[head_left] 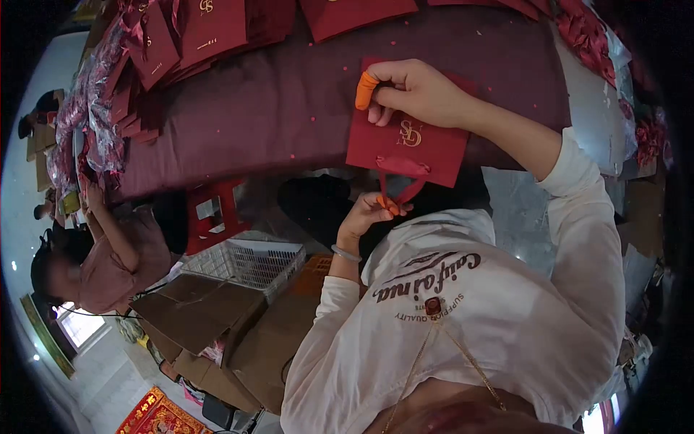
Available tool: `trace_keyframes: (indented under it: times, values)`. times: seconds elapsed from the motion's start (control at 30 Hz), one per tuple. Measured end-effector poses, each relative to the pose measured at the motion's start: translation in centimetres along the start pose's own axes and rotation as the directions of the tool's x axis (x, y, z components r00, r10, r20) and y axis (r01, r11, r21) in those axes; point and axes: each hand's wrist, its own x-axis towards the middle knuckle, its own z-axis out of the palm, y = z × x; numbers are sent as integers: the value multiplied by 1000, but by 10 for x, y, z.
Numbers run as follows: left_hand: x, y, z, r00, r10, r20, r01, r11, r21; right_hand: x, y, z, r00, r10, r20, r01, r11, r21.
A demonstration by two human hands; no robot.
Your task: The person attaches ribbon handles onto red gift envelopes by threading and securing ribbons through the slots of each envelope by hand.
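Left hand [366, 218]: fingertips together, clamped on ribbon handle [415, 191] of red bag [442, 153], which lies at near edge of cloth-covered table [253, 134]. Right hand [413, 90] curled over bag's far part; cannot tell whether its fingertips grip anything

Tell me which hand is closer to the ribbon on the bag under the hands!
Left. The left hand has its fingers at the ribbon's loop, while the right hand is over the bag's other end, away from the ribbon.
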Motion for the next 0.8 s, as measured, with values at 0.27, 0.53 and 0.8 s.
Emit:
trace_keyframes:
  times: [0.27,0.53,0.8]
  values:
    - [7,-12,-13,979,42,-199,-29,997,71,1,4,0,999,-52,9,52,998,-26]
    - [-8,13,16,213,187,-959,-233,963,136,3,2,-1,999,-27,28,25,997,74]
    - [19,114,67,636,686,352,82,-514,854,-7,-23,-7,996,-77,53,59,958,282]
